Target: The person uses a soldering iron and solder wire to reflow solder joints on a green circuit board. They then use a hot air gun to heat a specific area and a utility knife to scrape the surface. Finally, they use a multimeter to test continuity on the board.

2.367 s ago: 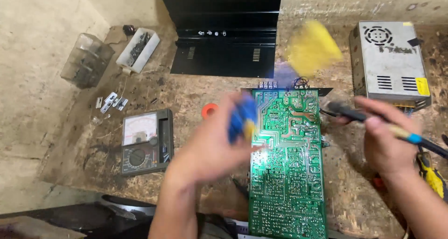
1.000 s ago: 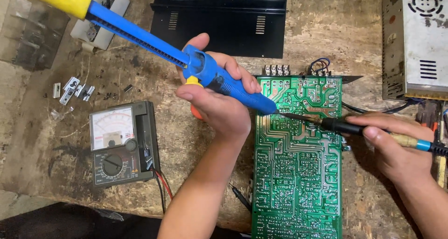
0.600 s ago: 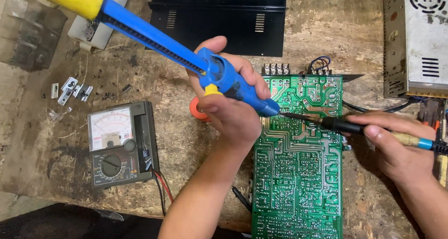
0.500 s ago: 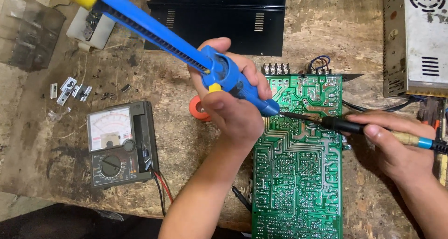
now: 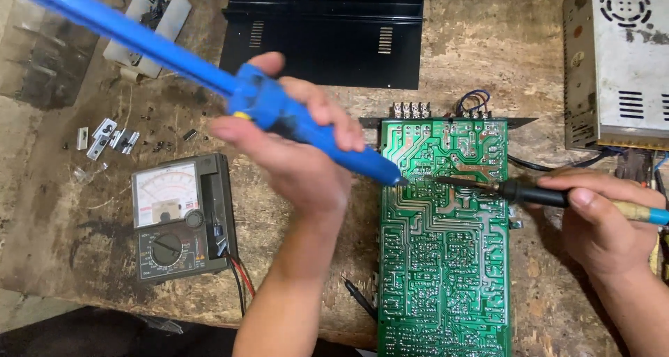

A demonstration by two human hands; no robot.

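A green circuit board (image 5: 446, 259) lies solder side up on the worn wooden bench. My left hand (image 5: 293, 155) grips a long blue desoldering pump (image 5: 209, 78), its tip touching the board's upper left edge. My right hand (image 5: 606, 218) holds a soldering iron (image 5: 536, 195) with a black grip and a yellow and blue handle. The iron's thin tip points left and lies on the board close to the pump's nozzle.
A grey analogue multimeter (image 5: 180, 218) with red and black leads sits left of my arm. A black metal case (image 5: 327, 29) lies at the back, a perforated grey power supply (image 5: 620, 64) at the right. Small metal parts (image 5: 104, 137) and a white parts tray (image 5: 146, 22) are at the left.
The pump has swung lower and its tip has come down onto the board's edge near the iron's tip. My left hand shifted slightly; the right hand and iron stayed put.
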